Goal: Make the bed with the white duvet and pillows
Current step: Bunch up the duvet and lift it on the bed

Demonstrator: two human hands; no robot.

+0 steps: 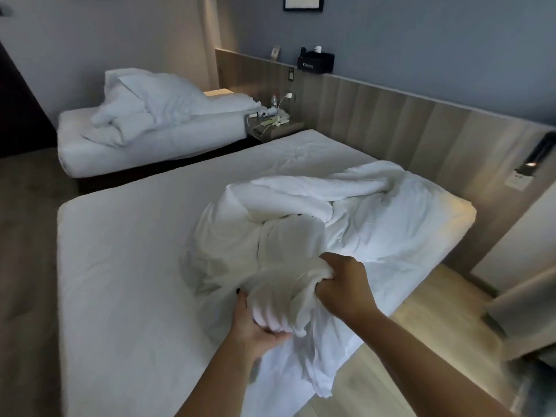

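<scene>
Both hands clenched on bunched white duvet [304,224]: left hand [255,323] cupping gathered folds from below, right hand [346,284] fisted into cloth from above, just beside left. Rest of duvet heaped in crumpled mound on near bed [120,251], toward its right edge and headboard [391,115] end, one loose corner hanging off that edge. Second bed [156,145] well beyond near bed, piled with rumpled white bedding [156,97].

Dim room, warm glow at right wall, soft blur, wide-angle bowing at edges
</scene>
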